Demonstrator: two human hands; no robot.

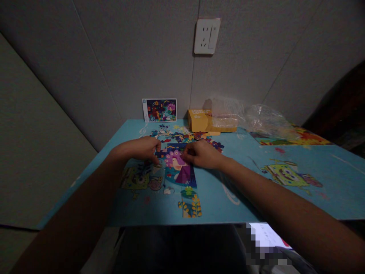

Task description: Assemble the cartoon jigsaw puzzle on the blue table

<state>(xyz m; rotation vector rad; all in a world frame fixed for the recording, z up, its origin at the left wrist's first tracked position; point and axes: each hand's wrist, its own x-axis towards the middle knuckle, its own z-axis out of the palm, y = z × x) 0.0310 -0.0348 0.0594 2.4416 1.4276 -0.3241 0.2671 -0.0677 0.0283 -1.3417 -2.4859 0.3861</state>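
A partly joined jigsaw puzzle lies on the table, showing a purple peacock with a pale body on a dark blue ground. At its left edge is my left hand, palm down, with thumb and forefinger apart and nothing visible held between them. My right hand is at the puzzle's upper right edge, thumb and fingertips brought together in a pinch. Whatever the pinch holds is too small and dark to make out. Loose puzzle pieces are heaped just beyond both hands. Yellow plant pieces extend from the puzzle's near side.
A picture card leans against the wall behind the pieces. Beside it sits a yellow box, partly under clear plastic wrapping. A colourful printed sheet lies at the right. The blue tablecloth carries cartoon prints.
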